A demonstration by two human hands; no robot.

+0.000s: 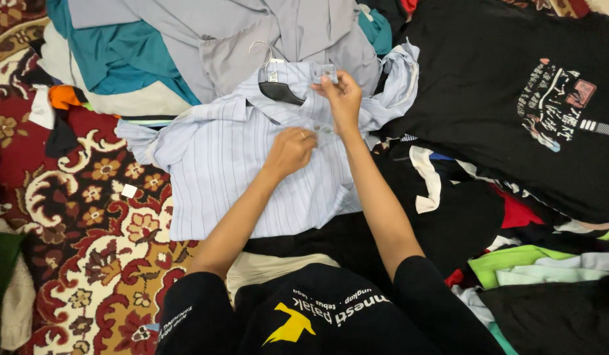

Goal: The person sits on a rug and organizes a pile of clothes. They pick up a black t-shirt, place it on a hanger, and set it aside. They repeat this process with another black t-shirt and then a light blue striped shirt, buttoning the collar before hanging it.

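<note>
Black sleeves nearest. My left hand (290, 150) pinches the striped shirt (232, 177) placket on the carpet (101, 263); right hand (342, 98) clamps the collar (hanger (275, 82) inside). Risk: loose fabric slips, button misaligns.

Single head-worn view, taken from above and looking steeply down over the wearer's own chest at 6 o'clock. Faces forward across a patterned red carpet (101, 263) toward heaped clothing at 12 o'clock. Set close: forearms fill the centre, with left hand (290, 152) and right hand (344, 98) meeting on a pale blue striped shirt (219, 177) just above centre. Black printed T-shirt (515, 98) cropped at 2 o'clock; teal and grey garments cut off at 11 to 12 o'clock. No second view for overlap.
</note>
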